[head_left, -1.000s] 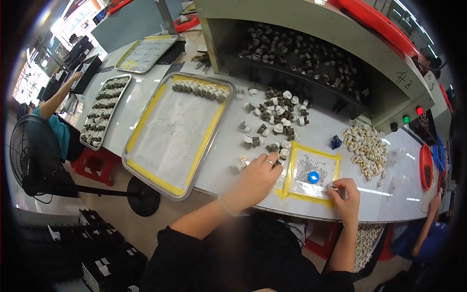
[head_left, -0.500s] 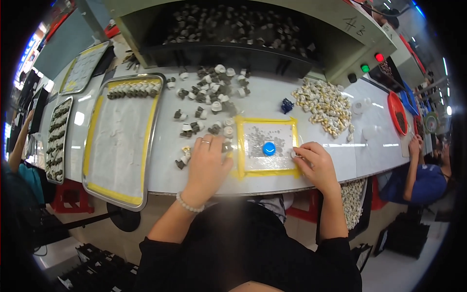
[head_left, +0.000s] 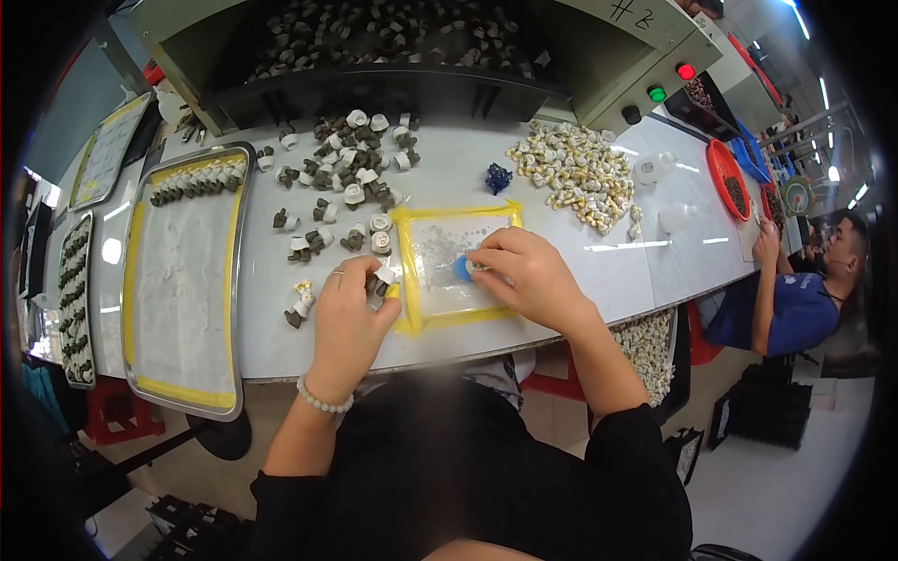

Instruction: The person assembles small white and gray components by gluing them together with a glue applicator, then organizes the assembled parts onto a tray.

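Note:
My left hand (head_left: pixel 351 304) is closed around a small dark-and-white toy figure (head_left: pixel 380 279), pinched between thumb and fingers at the left edge of a yellow-taped white sheet (head_left: pixel 435 294). My right hand (head_left: pixel 531 280) is over that sheet, its fingertips pinching a small white part (head_left: pixel 474 267) at the blue round cap (head_left: pixel 460 269). The fingers partly cover both, and I cannot tell whether they touch. Several loose dark-and-white figures (head_left: pixel 354 194) lie beyond my left hand, and one with yellow on it (head_left: pixel 303 301) is beside it.
A long metal tray (head_left: pixel 234 327) with yellow-edged lining and a row of figures stands left, past it a narrower filled tray (head_left: pixel 91 299). A pile of white-and-yellow parts (head_left: pixel 580 178) and a dark blue spiky piece (head_left: pixel 499 178) lie right. A machine (head_left: pixel 599 93) spans the back; a co-worker (head_left: pixel 786 299) sits right.
The view has shifted, so the bench appears further left. My right hand has moved from the sheet's right edge to the blue cap. My left hand has a figure raised in its fingers.

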Available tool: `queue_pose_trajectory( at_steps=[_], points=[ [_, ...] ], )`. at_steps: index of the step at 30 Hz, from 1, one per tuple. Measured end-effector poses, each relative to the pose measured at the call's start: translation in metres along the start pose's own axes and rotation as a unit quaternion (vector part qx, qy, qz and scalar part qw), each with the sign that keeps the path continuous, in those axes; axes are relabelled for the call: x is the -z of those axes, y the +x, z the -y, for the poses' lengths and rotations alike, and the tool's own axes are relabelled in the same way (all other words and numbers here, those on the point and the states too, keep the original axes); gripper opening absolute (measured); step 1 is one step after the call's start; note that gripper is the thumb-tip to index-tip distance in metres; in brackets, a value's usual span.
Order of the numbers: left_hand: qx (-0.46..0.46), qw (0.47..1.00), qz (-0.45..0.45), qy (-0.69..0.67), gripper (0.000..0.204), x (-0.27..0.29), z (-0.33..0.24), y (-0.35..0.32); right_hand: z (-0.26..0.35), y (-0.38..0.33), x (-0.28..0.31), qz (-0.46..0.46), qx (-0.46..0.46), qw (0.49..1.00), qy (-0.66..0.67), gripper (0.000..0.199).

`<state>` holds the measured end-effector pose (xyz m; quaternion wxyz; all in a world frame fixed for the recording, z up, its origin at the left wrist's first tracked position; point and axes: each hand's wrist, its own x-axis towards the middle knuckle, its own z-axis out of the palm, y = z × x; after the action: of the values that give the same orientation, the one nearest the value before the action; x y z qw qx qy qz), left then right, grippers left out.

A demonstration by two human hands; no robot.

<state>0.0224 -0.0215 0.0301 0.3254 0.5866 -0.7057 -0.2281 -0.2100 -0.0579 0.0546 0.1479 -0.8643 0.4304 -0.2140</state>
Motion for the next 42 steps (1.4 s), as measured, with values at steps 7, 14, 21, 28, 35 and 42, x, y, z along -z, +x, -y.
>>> queue_pose_trajectory(
  at_steps=[7, 14, 21, 28, 35, 42],
  points=[
    [0.129, 0.841, 0.038, -0.523, 0.024, -0.011, -0.01, -0.015, 0.002, 0.005, 0.001, -0.005, 0.014, 1.0, 0.013, 0.018],
    [0.189, 0.742, 0.086, -0.637, 0.026, -0.03, -0.009, -0.019, 0.005, 0.0, -0.002, -0.045, -0.014, 0.998, 0.045, 0.02],
    [0.159, 0.749, 0.076, -0.639, 0.022, -0.034, -0.009, -0.019, 0.013, -0.005, 0.003, -0.039, -0.056, 0.981, 0.184, 0.023],
    [0.137, 0.753, 0.074, -0.639, 0.019, -0.04, -0.002, -0.023, 0.026, -0.007, 0.0, -0.015, -0.083, 0.953, 0.29, 0.023],
    [0.112, 0.78, 0.073, -0.612, 0.017, -0.044, 0.001, -0.028, 0.024, -0.012, 0.003, 0.048, -0.087, 0.96, 0.263, 0.024],
    [0.167, 0.785, 0.111, -0.586, 0.02, -0.029, -0.006, -0.032, 0.013, -0.022, -0.003, 0.049, -0.073, 0.943, 0.32, 0.022]
  ],
)
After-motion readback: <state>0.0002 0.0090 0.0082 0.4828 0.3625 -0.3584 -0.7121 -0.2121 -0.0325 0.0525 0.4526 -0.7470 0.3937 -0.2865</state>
